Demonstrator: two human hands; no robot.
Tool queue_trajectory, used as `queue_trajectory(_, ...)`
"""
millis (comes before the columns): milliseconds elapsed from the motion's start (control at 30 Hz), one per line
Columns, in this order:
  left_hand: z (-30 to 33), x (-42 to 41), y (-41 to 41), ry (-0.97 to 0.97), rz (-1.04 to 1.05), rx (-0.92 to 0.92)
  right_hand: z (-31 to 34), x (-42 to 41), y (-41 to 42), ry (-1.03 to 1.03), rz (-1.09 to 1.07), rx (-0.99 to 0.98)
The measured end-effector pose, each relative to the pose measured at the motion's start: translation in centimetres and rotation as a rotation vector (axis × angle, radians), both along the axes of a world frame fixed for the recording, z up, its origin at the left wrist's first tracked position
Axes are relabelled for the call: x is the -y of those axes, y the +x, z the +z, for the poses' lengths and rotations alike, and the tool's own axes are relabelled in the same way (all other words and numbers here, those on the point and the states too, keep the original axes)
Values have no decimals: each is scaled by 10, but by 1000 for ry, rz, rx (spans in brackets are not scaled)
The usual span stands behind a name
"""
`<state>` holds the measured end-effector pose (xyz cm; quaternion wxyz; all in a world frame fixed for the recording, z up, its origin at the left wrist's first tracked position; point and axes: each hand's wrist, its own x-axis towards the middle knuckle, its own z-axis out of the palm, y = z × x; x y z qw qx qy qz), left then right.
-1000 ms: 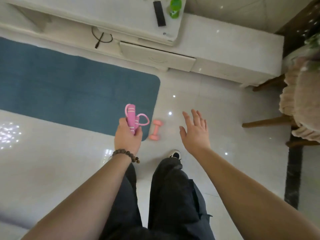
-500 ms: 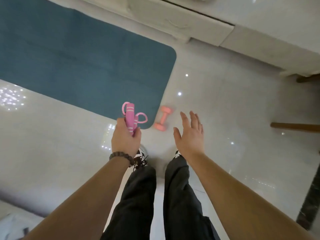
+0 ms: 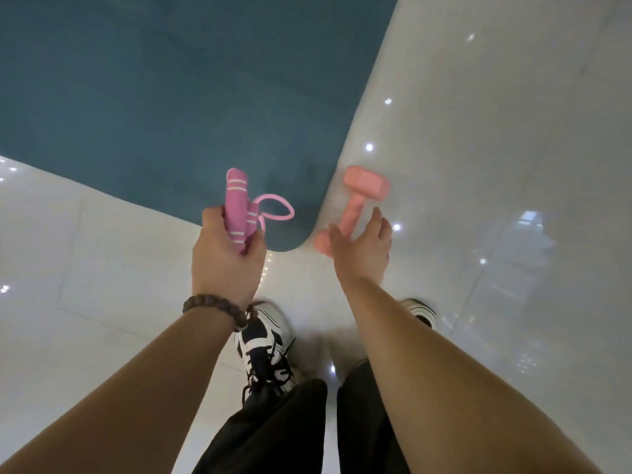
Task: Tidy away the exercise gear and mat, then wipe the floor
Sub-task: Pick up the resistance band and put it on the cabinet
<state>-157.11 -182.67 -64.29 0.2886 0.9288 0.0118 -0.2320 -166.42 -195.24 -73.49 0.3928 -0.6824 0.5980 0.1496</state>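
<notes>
Left hand (image 3: 227, 260) was gripping the pink jump rope (image 3: 241, 208), right hand (image 3: 364, 249) hung open just over the dumbbell (image 3: 355, 206) beside the mat (image 3: 164, 107).

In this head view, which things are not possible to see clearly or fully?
- Pink dumbbell: near end hidden behind the right hand; blurred, so contact cannot be told.
- Skipping rope: cord mostly hidden inside the left hand.
- Blue mat: cut off by the top and left edges.
- Right shoe: mostly behind the right forearm.
</notes>
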Motion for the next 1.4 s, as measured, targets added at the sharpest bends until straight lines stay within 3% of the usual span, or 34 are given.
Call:
queue_trajectory(133,-37,-12,-3,5,-38,-28,-45,-4,7,54,-92,137)
queue_trajectory(267,-50,-11,-5,6,-55,-42,-58,8,17,93,-183,127)
queue_trajectory(533,-16,7,2,-32,-30,-26,-18,25,3,141,-102,84)
queue_trajectory(767,89,38,0,-83,-75,-28,122,57,-15,100,9,184)
queue_trajectory(1200,394,143,-36,-265,-296,17,471,141,-93,32,-88,244)
queue_trajectory(1400,503,188,-74,-322,-388,75,581,178,-149,-72,-14,195)
